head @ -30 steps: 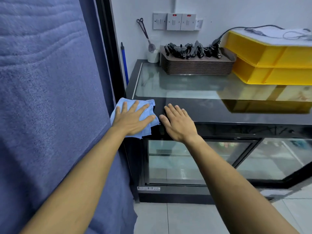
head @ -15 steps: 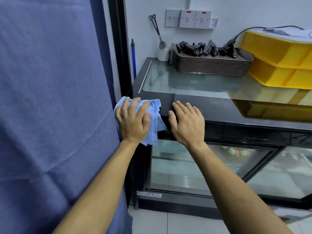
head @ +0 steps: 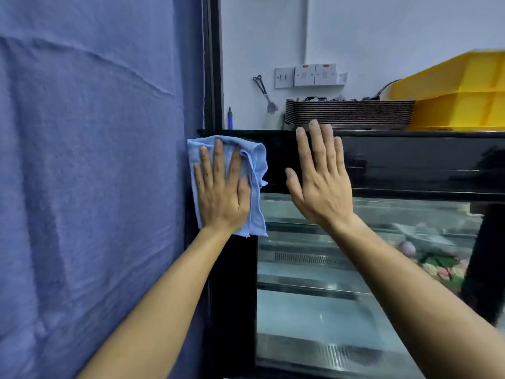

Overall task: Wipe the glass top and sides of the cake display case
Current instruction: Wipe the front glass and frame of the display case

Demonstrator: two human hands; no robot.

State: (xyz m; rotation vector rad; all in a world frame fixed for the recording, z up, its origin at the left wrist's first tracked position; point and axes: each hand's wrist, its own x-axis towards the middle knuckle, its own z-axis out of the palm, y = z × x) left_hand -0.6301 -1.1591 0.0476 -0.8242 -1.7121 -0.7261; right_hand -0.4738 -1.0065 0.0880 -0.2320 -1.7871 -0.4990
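The cake display case [head: 410, 162] fills the right half, seen from low down, with a black upper band and a glass front [head: 314, 305] below it. My left hand [head: 221, 192] lies flat, fingers straight, pressing a light blue cloth [head: 257, 165] against the case's upper left front corner. My right hand [head: 322, 181] is spread flat, fingers straight, against the black band beside it, fingertips at the top edge. Cakes [head: 437, 266] show blurred behind the glass at the right.
A blue fabric curtain [head: 95, 173] hangs close on the left. On the case top stand a stack of dark trays [head: 349, 113] and yellow crates [head: 464, 102]. Wall switches [head: 308, 75], hanging scissors [head: 261, 84] and a blue-handled stick [head: 230, 119] are behind.
The view has dropped from above the case to level with its front. My left hand and the cloth slid from the top corner down onto the front face; my right hand followed onto the band.
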